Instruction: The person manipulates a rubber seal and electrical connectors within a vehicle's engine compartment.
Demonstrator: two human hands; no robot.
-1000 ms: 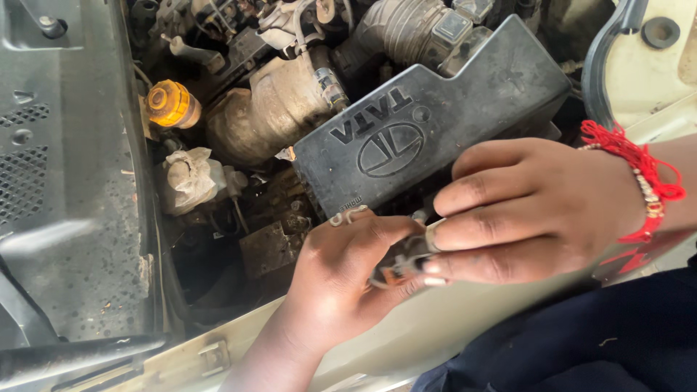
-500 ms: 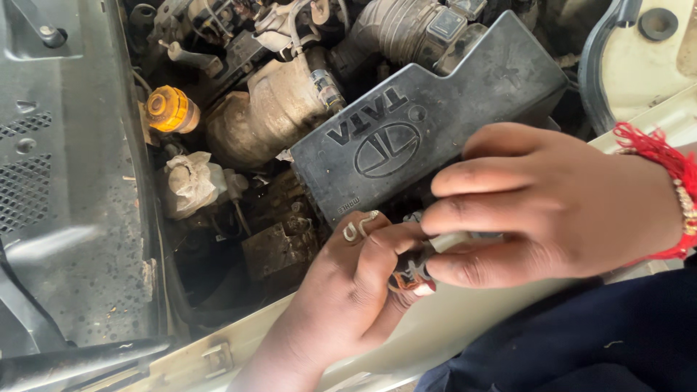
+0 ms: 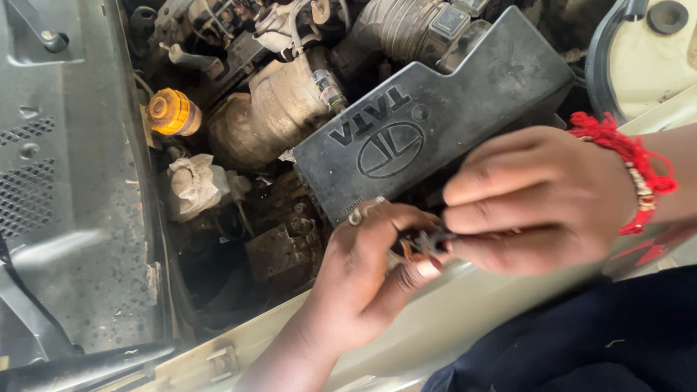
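Since the earlier frame our right hand (image 3: 537, 199) shifts left, both it and our left hand (image 3: 363, 279) pinching the small connector (image 3: 420, 243) closed-fingered; we judge a slip could drop it into the engine bay (image 3: 276, 239).

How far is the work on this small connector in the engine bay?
Done: nothing shows as finished; the black cover is on the engine. In hand: the left hand and right hand both pinch a small dark connector at the bay's near edge. Left: whether it is joined or apart is hidden by the fingers.

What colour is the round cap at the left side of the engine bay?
The round cap is yellow-orange, seen best in the head view.
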